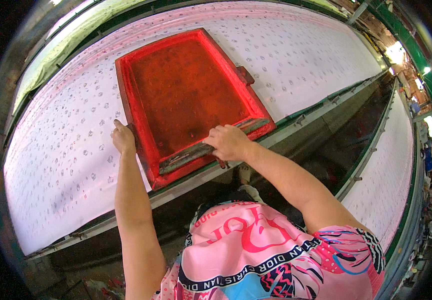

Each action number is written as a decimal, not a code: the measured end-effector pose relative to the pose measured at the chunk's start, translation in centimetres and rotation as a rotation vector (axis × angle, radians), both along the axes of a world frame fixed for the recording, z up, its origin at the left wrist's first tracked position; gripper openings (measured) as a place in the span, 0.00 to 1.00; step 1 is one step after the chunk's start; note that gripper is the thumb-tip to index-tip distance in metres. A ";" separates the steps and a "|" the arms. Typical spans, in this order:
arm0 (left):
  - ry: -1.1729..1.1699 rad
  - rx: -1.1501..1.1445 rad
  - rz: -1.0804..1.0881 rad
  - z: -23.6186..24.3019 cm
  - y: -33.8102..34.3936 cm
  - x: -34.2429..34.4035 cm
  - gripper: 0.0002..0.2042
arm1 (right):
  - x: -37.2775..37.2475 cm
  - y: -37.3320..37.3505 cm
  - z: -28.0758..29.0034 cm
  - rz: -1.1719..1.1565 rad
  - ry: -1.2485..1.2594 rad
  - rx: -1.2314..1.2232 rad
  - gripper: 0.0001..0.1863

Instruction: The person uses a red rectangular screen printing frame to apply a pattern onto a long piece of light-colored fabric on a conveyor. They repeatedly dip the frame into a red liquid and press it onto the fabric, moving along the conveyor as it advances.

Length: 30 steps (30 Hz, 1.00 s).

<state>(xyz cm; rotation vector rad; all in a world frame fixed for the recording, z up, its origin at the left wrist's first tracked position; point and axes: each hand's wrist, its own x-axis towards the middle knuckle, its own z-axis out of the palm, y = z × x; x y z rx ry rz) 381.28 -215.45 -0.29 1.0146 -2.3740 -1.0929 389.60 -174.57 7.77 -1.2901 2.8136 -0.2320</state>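
Note:
A red-stained screen-printing frame [158,176] lies tilted across white fabric with small dark printed motifs. Inside it, the mesh [186,95] is dark red and wet-looking, with brighter red along the rails. Across the near end of the mesh rests a long squeegee [183,157], its bar smeared grey and red. My right hand [228,142] is closed over the middle of that bar. My left hand [122,137] is at the frame's left rail, thumb sticking up and fingers curled in at the side grip, which they mostly hide.
The long printing table carries the patterned fabric [76,165] on both sides of the frame. A block-shaped grip [246,75] juts from the frame's right rail. The table's metal edge [306,117] runs along my side. Another fabric-covered table [383,170] stands to the right, beyond a dark aisle.

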 end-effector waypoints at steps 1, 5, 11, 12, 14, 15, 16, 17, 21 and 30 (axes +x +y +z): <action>0.006 0.022 0.014 0.6 1.4 -0.2 0.38 | 0.7 0.8 0.2 -0.017 -0.008 -0.010 0.20; -0.004 0.029 0.050 -1.4 -0.6 -0.8 0.32 | 2.4 1.9 -0.9 0.027 0.038 -0.128 0.32; -0.247 -0.353 -0.010 -2.0 -1.2 -1.1 0.21 | 0.1 6.5 -0.9 0.222 -0.142 -0.341 0.32; -0.283 -0.382 0.001 -1.6 -0.7 -0.7 0.22 | -0.5 7.8 -0.9 0.249 -0.214 -0.392 0.31; -0.334 -0.423 0.056 -0.8 0.3 -1.2 0.23 | -2.3 10.8 -0.8 0.266 -0.278 -0.503 0.26; -0.352 -0.435 0.105 -0.1 0.6 -1.1 0.25 | -3.2 12.2 -0.9 0.226 -0.240 -0.535 0.25; -0.370 -0.436 0.152 0.1 1.2 -1.1 0.26 | -4.4 13.8 -0.9 0.183 -0.203 -0.555 0.24; -0.403 -0.474 0.123 0.4 1.5 -1.2 0.27 | -5.6 15.4 -0.9 0.140 -0.166 -0.575 0.24; -0.484 -0.519 0.122 1.1 1.7 -0.5 0.29 | -10.2 19.5 -0.9 -0.225 -0.219 -0.649 0.22; -0.385 -0.383 0.205 1.5 1.5 0.2 0.24 | -19.9 19.4 -4.8 -0.642 -0.520 -0.710 0.41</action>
